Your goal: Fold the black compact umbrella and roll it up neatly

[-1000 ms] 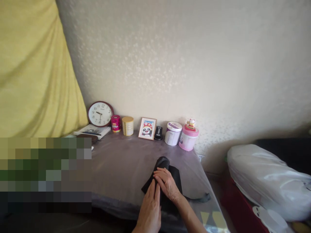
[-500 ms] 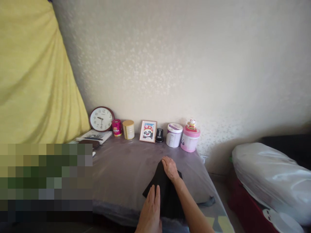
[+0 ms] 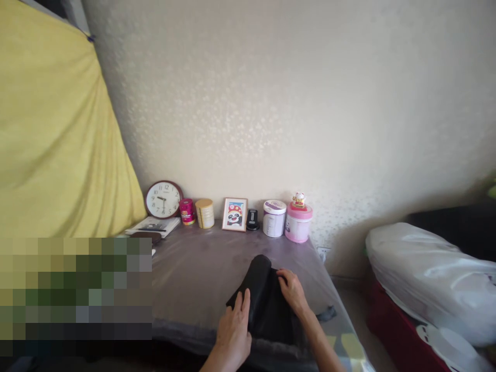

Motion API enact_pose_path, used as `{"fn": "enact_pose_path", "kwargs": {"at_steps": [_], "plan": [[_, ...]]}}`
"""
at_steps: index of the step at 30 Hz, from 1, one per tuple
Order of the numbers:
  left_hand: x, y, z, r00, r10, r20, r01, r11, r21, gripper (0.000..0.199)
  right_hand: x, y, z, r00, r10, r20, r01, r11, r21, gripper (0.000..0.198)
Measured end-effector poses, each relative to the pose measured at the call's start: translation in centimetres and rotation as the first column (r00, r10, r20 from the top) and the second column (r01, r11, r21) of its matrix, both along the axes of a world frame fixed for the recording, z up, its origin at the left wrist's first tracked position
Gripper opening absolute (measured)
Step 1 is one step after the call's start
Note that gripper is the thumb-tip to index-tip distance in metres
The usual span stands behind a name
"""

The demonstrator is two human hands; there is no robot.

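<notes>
A black cloth point(image 3: 267, 305), perhaps a garment, lies partly folded near the front edge of the covered table, with a rounded fold standing up along its left part. My left hand point(image 3: 237, 323) rests on its left side, fingers stretched out and pointing forward. At the cloth's far right corner is my right hand point(image 3: 292, 292), its thumb and fingers closed on the edge. The palm side of both hands is hidden.
Along the wall stand a clock point(image 3: 164, 199), a pink tin point(image 3: 187, 212), a yellow-lidded can point(image 3: 205, 214), a panda picture frame point(image 3: 234, 214), a white tub point(image 3: 274, 219) and a pink-lidded tub point(image 3: 298, 223). A grey strip point(image 3: 326, 313) lies right. Beyond is a plastic-wrapped bundle point(image 3: 422, 279).
My right hand has moved from the cloth's raised far fold to its far right corner. The fold now stands rounded by itself. My left hand stays at the left side.
</notes>
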State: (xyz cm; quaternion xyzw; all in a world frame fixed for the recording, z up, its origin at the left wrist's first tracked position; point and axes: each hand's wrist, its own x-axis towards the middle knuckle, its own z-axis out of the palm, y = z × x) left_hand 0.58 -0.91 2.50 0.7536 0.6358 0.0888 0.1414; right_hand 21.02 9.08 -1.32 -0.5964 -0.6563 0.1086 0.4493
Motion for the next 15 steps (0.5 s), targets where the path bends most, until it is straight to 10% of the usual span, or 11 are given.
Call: {"fn": "enact_pose_path", "kwargs": {"at_steps": [6,15], "plan": [[-1.3,0.6,0.5,0.944,-0.001,0.330,0.004,1.000,-0.009,0.085,2.9,-1.5,0.0,0.963,-0.077,-0.258,0.033,0.985,-0.169,0.021],[-4.9,0.9,3.5,0.472,0.211,0.856,0.195,0.922,-0.335,0.058,3.7,-2.7,1.0,0.634,-0.088,-0.768,-0.161,0.957,-0.242,0.026]]}}
